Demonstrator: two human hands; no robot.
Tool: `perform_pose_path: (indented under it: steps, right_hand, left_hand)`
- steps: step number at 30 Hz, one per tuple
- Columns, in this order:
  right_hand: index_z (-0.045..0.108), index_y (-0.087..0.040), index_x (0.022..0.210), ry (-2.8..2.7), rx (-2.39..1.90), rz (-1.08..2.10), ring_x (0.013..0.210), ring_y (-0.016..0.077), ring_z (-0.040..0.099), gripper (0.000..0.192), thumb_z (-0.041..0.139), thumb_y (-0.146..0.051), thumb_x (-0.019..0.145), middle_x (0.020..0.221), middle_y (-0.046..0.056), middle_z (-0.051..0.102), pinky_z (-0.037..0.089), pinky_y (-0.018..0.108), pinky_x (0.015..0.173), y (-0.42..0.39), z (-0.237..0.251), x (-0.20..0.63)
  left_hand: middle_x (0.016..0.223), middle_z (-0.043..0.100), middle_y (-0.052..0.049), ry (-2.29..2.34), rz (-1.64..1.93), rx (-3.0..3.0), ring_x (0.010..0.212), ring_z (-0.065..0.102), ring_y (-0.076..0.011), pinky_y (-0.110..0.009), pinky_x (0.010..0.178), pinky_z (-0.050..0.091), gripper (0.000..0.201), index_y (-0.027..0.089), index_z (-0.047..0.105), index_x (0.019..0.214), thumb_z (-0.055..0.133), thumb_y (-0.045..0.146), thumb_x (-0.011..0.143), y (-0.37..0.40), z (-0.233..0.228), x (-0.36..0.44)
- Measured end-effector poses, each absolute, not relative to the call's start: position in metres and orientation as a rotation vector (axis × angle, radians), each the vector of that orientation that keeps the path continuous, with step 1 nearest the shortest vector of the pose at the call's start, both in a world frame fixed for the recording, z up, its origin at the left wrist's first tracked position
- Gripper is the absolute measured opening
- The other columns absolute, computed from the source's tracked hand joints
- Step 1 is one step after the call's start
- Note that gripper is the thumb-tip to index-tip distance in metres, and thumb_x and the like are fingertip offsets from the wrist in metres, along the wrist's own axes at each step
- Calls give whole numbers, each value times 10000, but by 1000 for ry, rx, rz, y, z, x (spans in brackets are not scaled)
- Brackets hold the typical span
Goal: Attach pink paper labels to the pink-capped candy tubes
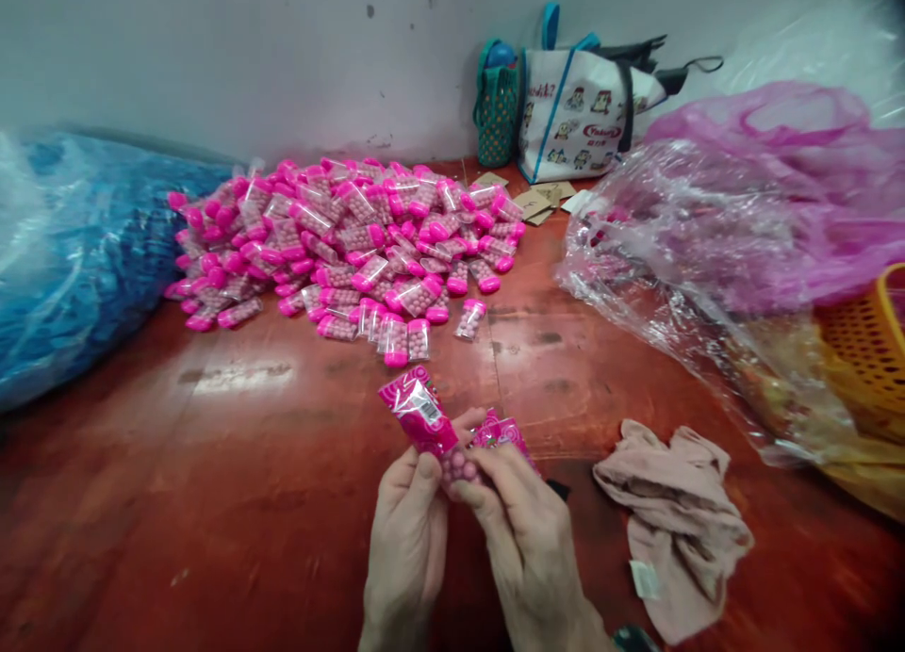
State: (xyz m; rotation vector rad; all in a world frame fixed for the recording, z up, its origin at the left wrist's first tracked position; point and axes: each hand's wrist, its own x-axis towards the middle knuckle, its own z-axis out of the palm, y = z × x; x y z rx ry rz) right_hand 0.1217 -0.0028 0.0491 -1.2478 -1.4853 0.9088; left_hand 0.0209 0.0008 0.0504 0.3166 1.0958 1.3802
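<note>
Left hand (pixel 406 529) + right hand (pixel 527 529): fingers (pixel 424 468) grasping one pink tube (pixel 424 424), lower centre of frame, label sleeve partly on | pile of capped tubes (pixel 346 242) upper centre on red surface (pixel 212 501), seemingly unlabelled: most work left | beige cloth (pixel 671 520) lower right.

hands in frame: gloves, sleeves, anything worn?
Both bare: the left hand and the right hand wear no gloves or rings, and no sleeves reach the visible wrists. A dark rounded object, possibly a watch, sits at the right wrist, cut off by the frame edge.
</note>
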Motion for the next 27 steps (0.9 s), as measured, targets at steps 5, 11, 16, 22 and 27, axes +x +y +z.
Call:
perform_pose_path:
  steps: [5, 11, 16, 22, 27]
  right_hand:
    - [636, -222, 1002, -1400, -1305, 919, 939, 228, 536, 198, 536, -262, 836, 1016, 83, 574, 466, 361, 783, 7, 54, 133]
    - [665, -199, 913, -990, -1214, 1510, 367, 32, 398, 252, 472, -355, 869, 936, 37, 576, 312, 178, 257, 12, 47, 132]
    - [675, -201, 795, -990, -1333, 1233, 627, 120, 544, 199, 529, -328, 840, 866, 43, 577, 385, 179, 369, 5, 37, 117]
    - [644, -173, 778, -885, -1377, 1238, 609, 116, 541, 208, 539, -345, 831, 807, 35, 577, 389, 180, 398, 0, 23, 109]
    - [615, -163, 799, -730, -1045, 1685, 455, 80, 499, 224, 629, -382, 757, 640, -17, 562, 381, 169, 365, 14, 27, 126]
  left_hand:
    - [655, 670, -58, 1097, 1262, 438, 579, 616, -164, -262, 551, 502, 165, 148, 690, 828, 657, 270, 721, -3, 43, 25]
    - [608, 619, -26, 961, 1130, 439, 485, 551, -105, -198, 455, 441, 169, 162, 664, 906, 619, 226, 756, -11, 40, 37]
    - [582, 567, 10, 1095, 1255, 358, 434, 447, -50, -145, 390, 351, 140, 178, 657, 886, 620, 218, 756, -12, 46, 46]
    - [532, 481, 41, 1175, 1258, 315, 401, 388, -29, -129, 349, 278, 129, 149, 627, 801, 648, 252, 727, -10, 42, 45]
    - [515, 512, 27, 1174, 1065, 463, 358, 419, -35, -130, 314, 214, 180, 137, 556, 718, 597, 306, 765, -5, 38, 31]
